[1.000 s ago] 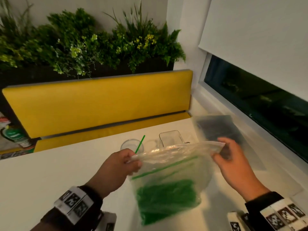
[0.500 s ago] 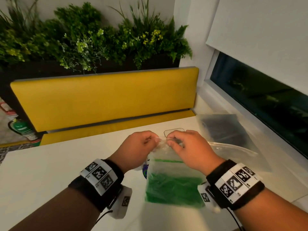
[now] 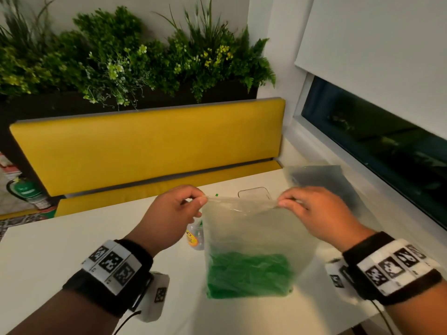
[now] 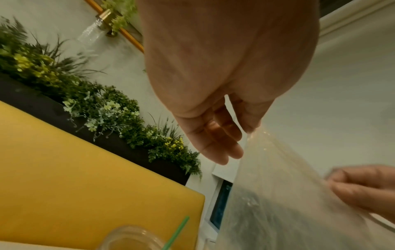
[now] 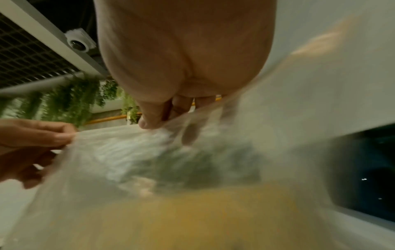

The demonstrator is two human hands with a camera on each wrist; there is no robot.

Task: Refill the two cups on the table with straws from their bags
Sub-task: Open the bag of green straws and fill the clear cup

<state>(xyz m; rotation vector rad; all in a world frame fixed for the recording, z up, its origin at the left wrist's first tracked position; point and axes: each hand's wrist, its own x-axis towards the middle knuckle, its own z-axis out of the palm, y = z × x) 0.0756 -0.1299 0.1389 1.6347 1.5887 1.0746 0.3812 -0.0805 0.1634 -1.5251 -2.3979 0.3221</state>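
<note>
I hold the clear bag [image 3: 254,240] up off the worktop [image 3: 48,257] by its top edge, my left hand [image 3: 169,213] pinching one corner and my right hand [image 3: 316,213] pinching the other, so the mouth is stretched taut between the two grips and the load hangs down out of the way; I judge this is how I get the seal to part. The green straws [image 3: 249,274] lie bunched at the bottom of the bag, well below my fingers. Behind the bag stands a round clear cup [image 4: 130,240] with a single green straw [image 4: 177,231] leaning in it, and farther back a squarish clear cup [image 3: 254,192] whose inside I cannot make out. A second bag [image 3: 321,180] with dark contents lies flat on the worktop to the right, near the window.
</note>
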